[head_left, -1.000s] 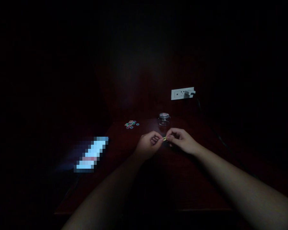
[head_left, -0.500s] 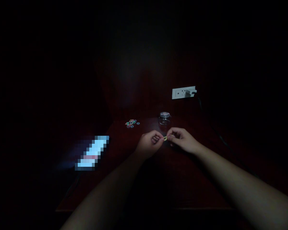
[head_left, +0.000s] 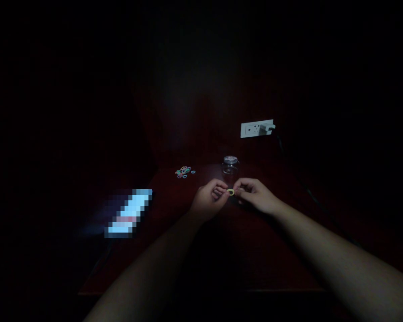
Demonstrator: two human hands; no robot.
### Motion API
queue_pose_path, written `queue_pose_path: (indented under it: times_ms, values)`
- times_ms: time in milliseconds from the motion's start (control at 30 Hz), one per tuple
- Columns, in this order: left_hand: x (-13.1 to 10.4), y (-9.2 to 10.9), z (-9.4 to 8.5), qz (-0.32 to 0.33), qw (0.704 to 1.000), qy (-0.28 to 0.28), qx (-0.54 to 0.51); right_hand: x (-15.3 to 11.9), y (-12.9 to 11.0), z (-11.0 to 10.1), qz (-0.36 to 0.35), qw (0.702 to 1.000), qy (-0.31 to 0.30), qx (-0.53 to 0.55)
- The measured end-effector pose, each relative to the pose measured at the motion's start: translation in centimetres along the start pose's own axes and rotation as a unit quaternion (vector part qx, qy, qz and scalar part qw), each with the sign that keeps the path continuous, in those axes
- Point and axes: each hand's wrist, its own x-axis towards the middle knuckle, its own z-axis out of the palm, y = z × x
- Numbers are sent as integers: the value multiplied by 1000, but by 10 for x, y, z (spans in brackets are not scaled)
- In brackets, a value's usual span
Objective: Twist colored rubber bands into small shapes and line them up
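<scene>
"Dark room, dim reddish table [head_left: 272, 259]. What's on it, left to right?"

"Bright screen [head_left: 129, 213] at near left, blurred out. Farther off, a pile of bands [head_left: 183, 171]."

"And the hands?"

"Left hand [head_left: 209, 200], thumb and fingers pinched at the left edge of a yellow band [head_left: 230, 189]. Beyond that, a jar [head_left: 230, 166]. Right hand [head_left: 257, 197] next, fingers pinching the band's right edge. Far right, a socket [head_left: 251, 129]."

"How would that band handle?"

"Light, soft and stretchy, I'd guess; hardly fragile, but apt to spring away. Fingertips on opposite edges suit it, leaving the loop's middle free."
</scene>
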Motion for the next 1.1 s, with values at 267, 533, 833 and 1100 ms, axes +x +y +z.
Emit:
queue_pose_path:
  times_ms: [267, 533, 833, 1100]
  values:
    - [0, -1, 0, 24, 999, -23, 0, 0, -2, 0, -2, 1000, 13, 2]
    - [2, -4, 0, 23, 1000, -8, 14, 0, -2, 1, 8, 1000, 3, 25]
    - [4, -4, -3, 18, 999, 17, 24, 1, -1, 2, -28, 999, 26, 13]
    - [3, -7, -2, 18, 999, 22, 18, 2, 3, 1, -30, 998, 51, -33]
